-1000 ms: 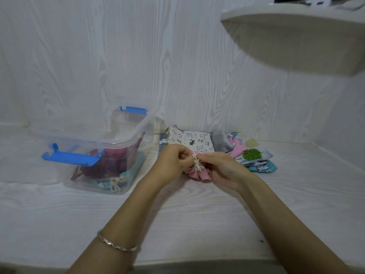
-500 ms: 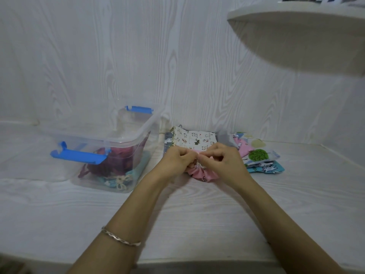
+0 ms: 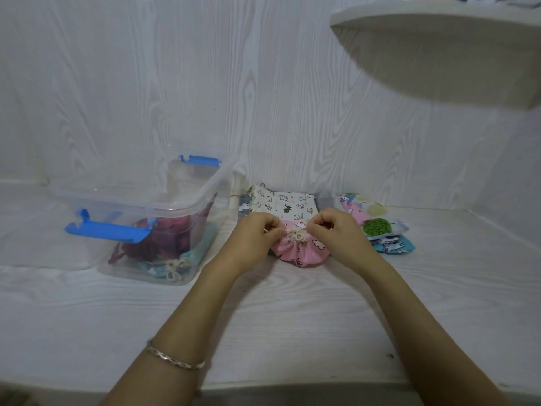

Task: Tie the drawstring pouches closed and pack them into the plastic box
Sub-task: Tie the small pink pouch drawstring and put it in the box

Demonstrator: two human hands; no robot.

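Note:
A pink drawstring pouch [image 3: 301,253] with its mouth gathered lies on the white shelf between my hands. My left hand [image 3: 257,235] pinches the left end of its beige cord [image 3: 294,234], and my right hand [image 3: 336,230] pinches the right end; a knot sits between them. The clear plastic box [image 3: 164,206] with blue latches stands at the left, holding a dark red pouch [image 3: 167,238] and a teal pouch [image 3: 175,263] with a tied cord.
Behind my hands lies a cream animal-print pouch [image 3: 287,205]. To the right sit more pouches: a pink patterned one [image 3: 355,208], a green-leaf one [image 3: 380,227] and a blue one [image 3: 392,246]. A wall rises behind; a rounded shelf [image 3: 439,39] overhangs top right.
My hands have drawn apart sideways, pulling the cord ends outward. The pink pouch's gathered mouth and its knot now show between them.

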